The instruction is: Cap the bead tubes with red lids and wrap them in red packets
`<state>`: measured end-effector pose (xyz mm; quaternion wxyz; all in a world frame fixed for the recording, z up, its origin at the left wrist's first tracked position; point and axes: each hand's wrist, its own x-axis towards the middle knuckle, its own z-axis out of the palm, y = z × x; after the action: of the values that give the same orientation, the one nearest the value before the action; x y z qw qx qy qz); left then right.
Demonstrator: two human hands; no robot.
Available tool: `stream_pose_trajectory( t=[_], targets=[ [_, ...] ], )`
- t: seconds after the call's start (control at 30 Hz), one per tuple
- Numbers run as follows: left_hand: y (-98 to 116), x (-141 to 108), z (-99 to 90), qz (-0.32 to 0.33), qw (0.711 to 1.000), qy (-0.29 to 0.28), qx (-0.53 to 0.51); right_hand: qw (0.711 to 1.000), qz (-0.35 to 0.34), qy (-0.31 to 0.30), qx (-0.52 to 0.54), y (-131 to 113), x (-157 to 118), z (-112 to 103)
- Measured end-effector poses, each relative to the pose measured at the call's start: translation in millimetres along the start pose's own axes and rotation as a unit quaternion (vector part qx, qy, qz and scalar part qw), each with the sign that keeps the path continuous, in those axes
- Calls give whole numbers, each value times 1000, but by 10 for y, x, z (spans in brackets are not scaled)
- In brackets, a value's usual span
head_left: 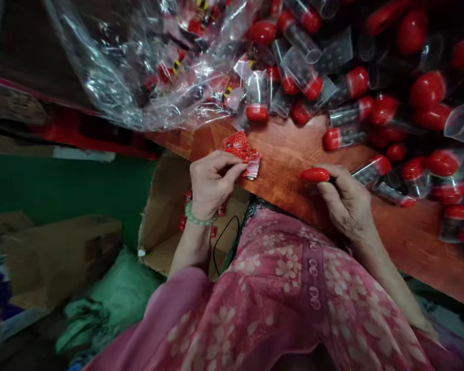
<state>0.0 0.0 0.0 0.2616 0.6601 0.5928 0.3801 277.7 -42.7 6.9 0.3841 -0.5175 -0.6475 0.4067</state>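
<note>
Cardboard box (160,193) holds red pieces (214,231); left hand (211,183) pinches printed cards (240,146); right hand (347,205) pinches red cap (315,175) near clear tubes (257,85).

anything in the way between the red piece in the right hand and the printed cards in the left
Nothing visible: only tabletop shows between the red piece and the printed cards. The red-capped tubes lie outside that gap.

Left hand (213,183), just off centre toward 9 o'clock: fingers curled, thumb pinching. Right hand (346,203), 3 o'clock: pinching.
</note>
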Motion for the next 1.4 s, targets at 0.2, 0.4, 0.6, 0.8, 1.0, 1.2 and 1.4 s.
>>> stream_pose_trajectory(
  t=[0.2, 0.4, 0.6, 0.8, 1.0, 1.2, 1.4],
  targets=[
    [213, -34, -25, 41, 999, 16, -10, 999, 34, -20, 27, -46, -28, -10],
    [496, -94, -63, 112, 991, -60, -30, 994, -110, -19, -4, -255, 77, -67],
    [607, -140, -24, 165, 978, -117, -47, 983, -152, -74, -73, -267, 40, -98],
    [590, -144, 56, 199, 970, -135, -36, 961, -143, -125, -203, -287, -11, -181],
    [575, -120, 90, 232, 959, -164, -3, 954, -110, -180, -214, -309, 2, -230],
    [582, -137, 131, 236, 952, -197, -1, 939, -40, -230, -254, -352, -16, -197],
    [566, -162, 197, 238, 944, -226, 14, 917, -2, -264, -299, -483, -32, -343]
  ],
)
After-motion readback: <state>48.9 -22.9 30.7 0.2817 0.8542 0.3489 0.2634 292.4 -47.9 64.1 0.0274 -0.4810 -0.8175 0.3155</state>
